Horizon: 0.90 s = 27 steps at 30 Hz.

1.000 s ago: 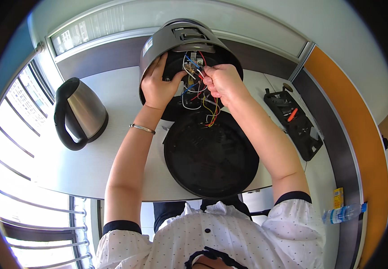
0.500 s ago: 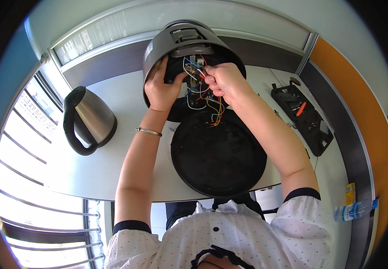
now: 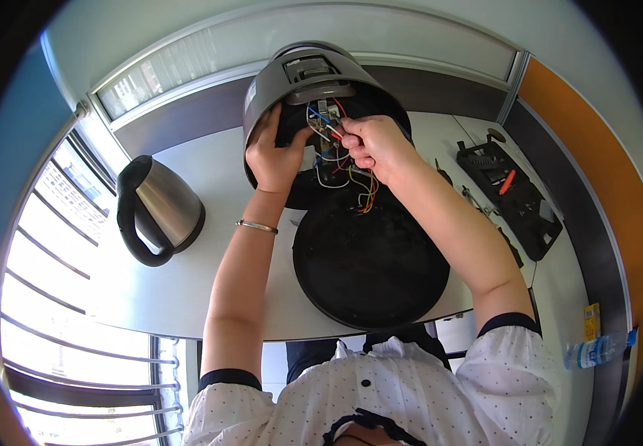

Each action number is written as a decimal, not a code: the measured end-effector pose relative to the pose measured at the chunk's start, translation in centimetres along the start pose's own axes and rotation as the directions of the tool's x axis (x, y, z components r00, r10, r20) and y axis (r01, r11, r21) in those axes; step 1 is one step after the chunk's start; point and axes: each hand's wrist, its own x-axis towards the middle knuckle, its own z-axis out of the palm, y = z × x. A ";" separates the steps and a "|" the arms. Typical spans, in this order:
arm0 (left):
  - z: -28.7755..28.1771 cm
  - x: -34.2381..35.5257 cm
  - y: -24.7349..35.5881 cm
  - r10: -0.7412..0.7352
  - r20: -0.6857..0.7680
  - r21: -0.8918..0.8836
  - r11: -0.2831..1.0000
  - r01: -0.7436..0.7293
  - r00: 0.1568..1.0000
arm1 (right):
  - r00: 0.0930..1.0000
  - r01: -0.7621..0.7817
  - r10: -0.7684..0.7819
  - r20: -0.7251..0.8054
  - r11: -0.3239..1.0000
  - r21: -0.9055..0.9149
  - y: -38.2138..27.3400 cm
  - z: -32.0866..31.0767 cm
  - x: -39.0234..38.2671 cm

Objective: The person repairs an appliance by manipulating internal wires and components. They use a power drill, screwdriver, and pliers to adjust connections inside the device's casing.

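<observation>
A large grey cooker-like appliance lies on its side on the table, its open underside facing me. Inside, a bundle of red, blue and white wires runs over small metal parts. My left hand grips the housing at its left edge, fingers against the inner wall, thumb stretched toward the wires. With thumb and forefinger pinched, my right hand holds what looks like a red wire at the right of the bundle; its tip is hidden by the fingers. Yellow and red wires lead down to a round black base cover at the table's front.
A steel kettle with a black handle stands on the left. On the right lie a black tool case with an orange-handled tool and several loose tools. Farther right are a plastic bottle and a yellow box.
The whole view has shifted slightly, so everything sits a little lower and to the right. Both hands keep their places at the appliance, and the right fingers stay pinched.
</observation>
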 end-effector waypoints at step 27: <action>-0.1 -0.2 -0.1 -0.021 0.021 0.000 1.000 0.021 1.000 | 0.968 0.160 -0.227 -0.112 0.892 -0.423 1.4 0.1 0.8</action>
